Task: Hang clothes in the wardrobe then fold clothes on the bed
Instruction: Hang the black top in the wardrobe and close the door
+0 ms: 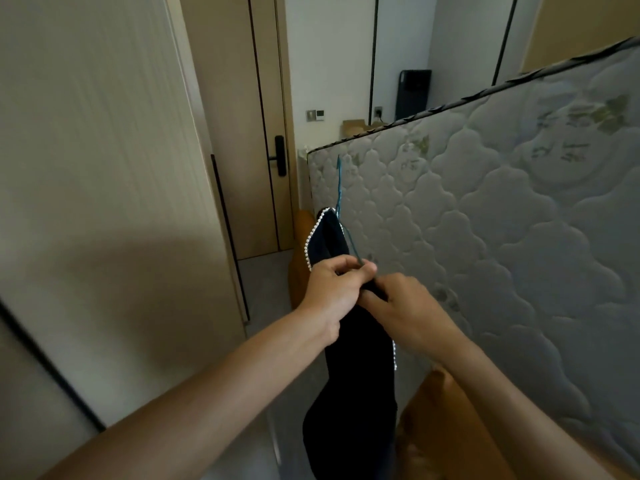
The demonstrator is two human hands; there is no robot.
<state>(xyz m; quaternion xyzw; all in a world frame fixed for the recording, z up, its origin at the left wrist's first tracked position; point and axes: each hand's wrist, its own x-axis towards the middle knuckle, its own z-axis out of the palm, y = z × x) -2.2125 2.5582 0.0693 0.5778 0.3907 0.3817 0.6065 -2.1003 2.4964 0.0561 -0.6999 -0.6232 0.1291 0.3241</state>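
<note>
A dark navy garment point(356, 375) with a white beaded trim hangs down between my hands over a thin teal wire hanger point(340, 188). The hanger's hook points up above the cloth. My left hand point(334, 289) grips the top of the garment and the hanger wire, thumb and fingers curled. My right hand point(405, 306) pinches the dark fabric just beside it, the two hands touching. The wardrobe's pale sliding door point(104, 202) fills the left side, closed. The bed's quilted mattress point(502, 237) lies to the right.
A beige room door point(249, 133) with a black handle point(280, 155) stands straight ahead beyond a narrow strip of grey floor point(263, 282). An orange-brown bed frame point(446, 427) runs under the mattress edge. A dark device point(414, 93) and a cardboard box sit past the mattress.
</note>
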